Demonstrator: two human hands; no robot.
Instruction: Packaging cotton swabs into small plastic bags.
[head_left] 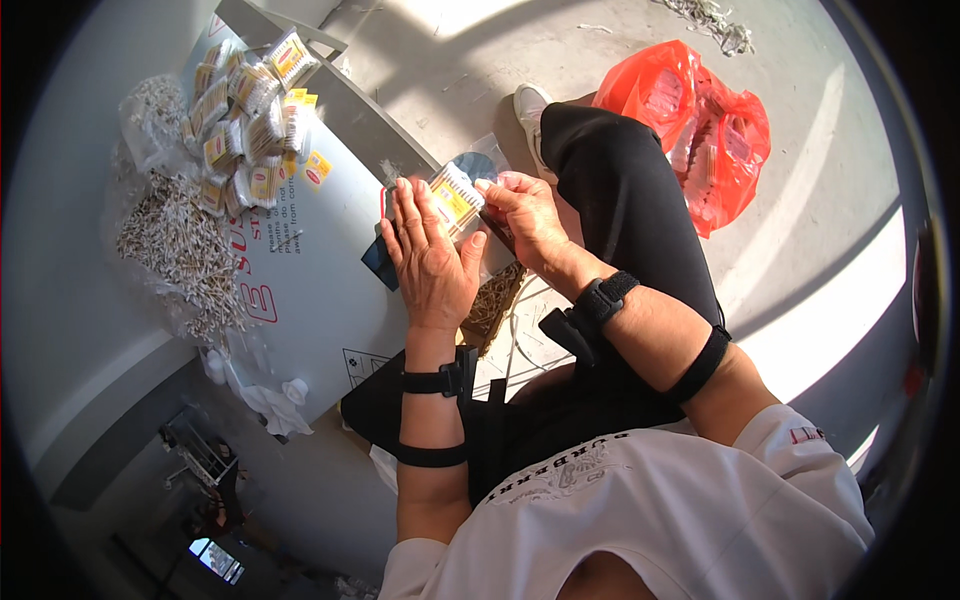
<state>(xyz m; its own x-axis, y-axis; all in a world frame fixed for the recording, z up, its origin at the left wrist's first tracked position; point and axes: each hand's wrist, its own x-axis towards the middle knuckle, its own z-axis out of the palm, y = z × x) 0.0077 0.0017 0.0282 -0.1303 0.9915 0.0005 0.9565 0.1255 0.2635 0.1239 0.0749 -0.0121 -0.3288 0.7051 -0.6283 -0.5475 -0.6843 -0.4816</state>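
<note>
In front of me is a clear pack of cotton swabs (pixel 457 200) with a yellow label, at the edge of the white board. My left hand (pixel 430 262) lies flat along its left side, fingers stretched out and thumb apart. The thumb and fingers of my right hand (pixel 528 222) pinch the pack's right edge; some fingertips are hidden. Just beyond it sits a dark round thing (pixel 474 165), partly covered. To the left, filled swab packs (pixel 245 120) are heaped beside a large pile of loose cotton swabs (pixel 175 250).
A red plastic bag (pixel 735 150) holding pinkish packs stands on the floor at the right. Below my hands is a box of loose sticks (pixel 492 300). Crumpled white scraps (pixel 280 400) hang at the board's near left edge. A grey metal rail (pixel 375 125) borders its far side.
</note>
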